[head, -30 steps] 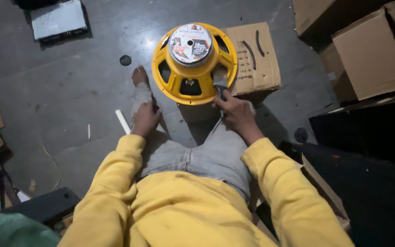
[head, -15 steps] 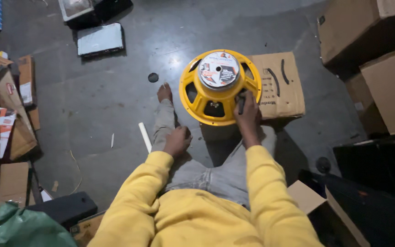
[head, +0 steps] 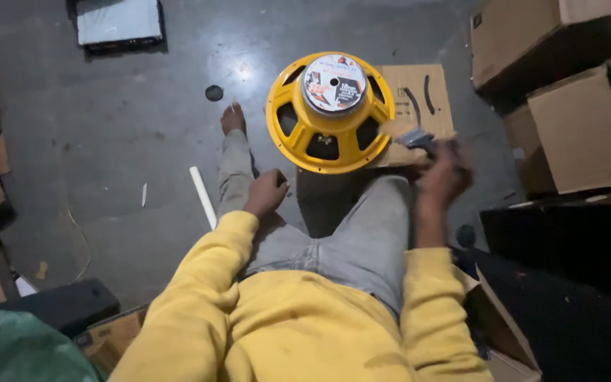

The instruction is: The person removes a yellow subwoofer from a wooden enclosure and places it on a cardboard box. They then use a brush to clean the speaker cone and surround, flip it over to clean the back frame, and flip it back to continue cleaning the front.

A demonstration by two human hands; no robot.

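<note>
A yellow loudspeaker frame point(head: 330, 113) with a round labelled magnet on top stands on the concrete floor between my legs. My left hand point(head: 266, 192) rests on my left thigh with its fingers curled and holds nothing. My right hand point(head: 443, 173) is raised to the right of the speaker and blurred by motion. It grips a paintbrush point(head: 410, 136) whose bristles point toward the speaker's right rim.
A flat cardboard sheet point(head: 419, 99) lies behind the speaker. Cardboard boxes point(head: 574, 120) stack at the right. A white tube point(head: 203, 196) lies by my left leg. A flat grey device point(head: 118, 21) sits at the top left, a small black disc point(head: 214, 93) near my foot.
My right hand has come off the speaker's right rim and swung out to the right with the brush. The left hand stays on my thigh. The view has shifted.
</note>
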